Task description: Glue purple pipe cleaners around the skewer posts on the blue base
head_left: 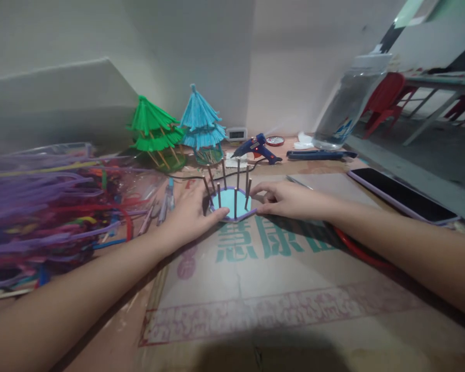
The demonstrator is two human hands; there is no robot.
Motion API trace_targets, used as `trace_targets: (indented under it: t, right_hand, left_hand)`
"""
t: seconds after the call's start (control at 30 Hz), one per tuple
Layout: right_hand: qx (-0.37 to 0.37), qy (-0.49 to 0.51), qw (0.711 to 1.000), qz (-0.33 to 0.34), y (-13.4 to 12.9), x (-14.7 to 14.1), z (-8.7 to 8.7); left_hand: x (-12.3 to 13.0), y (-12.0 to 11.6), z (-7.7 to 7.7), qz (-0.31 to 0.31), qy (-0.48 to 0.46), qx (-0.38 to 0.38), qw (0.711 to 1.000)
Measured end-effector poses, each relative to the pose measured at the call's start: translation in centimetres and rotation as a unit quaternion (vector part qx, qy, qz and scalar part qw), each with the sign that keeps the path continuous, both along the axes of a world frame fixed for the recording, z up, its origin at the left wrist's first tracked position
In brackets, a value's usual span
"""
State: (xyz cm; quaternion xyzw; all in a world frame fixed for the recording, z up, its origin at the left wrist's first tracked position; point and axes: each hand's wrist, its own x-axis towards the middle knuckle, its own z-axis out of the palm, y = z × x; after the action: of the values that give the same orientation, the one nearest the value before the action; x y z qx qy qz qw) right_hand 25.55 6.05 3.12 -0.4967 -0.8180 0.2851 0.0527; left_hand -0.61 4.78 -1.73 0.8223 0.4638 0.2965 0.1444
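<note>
A small light-blue base (227, 199) with a purple rim lies on the printed cardboard. Several thin dark-brown sticks (235, 204) stand up from around its edge. My left hand (191, 206) grips its left side, the thumb lying over the front rim and the other fingers partly hidden behind. On the right side, my right hand (281, 199) has its curled fingers and thumb against the rim. Behind the base stand a green two-tiered umbrella-like model (153, 129) and a blue one (202, 124), each on thin sticks.
A blue glue gun (258, 148) trails its cord behind the base. Blurred purple and coloured fuzzy stems (54, 212) pile up at left. At right are a phone (403, 194), a blue cutter-like tool (321, 154) and a large clear bottle (346, 103). A small digital display (236, 134) stands by the wall.
</note>
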Motion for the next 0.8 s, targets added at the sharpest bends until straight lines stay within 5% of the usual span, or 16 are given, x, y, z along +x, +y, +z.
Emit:
trace_targets:
  t: [0.8]
  right_hand:
    - [-0.006,0.035,0.999,-0.006,0.5,0.4,-1.5]
  left_hand:
    - [-0.5,0.7,0.7,-0.12,0.01,-0.067,0.99]
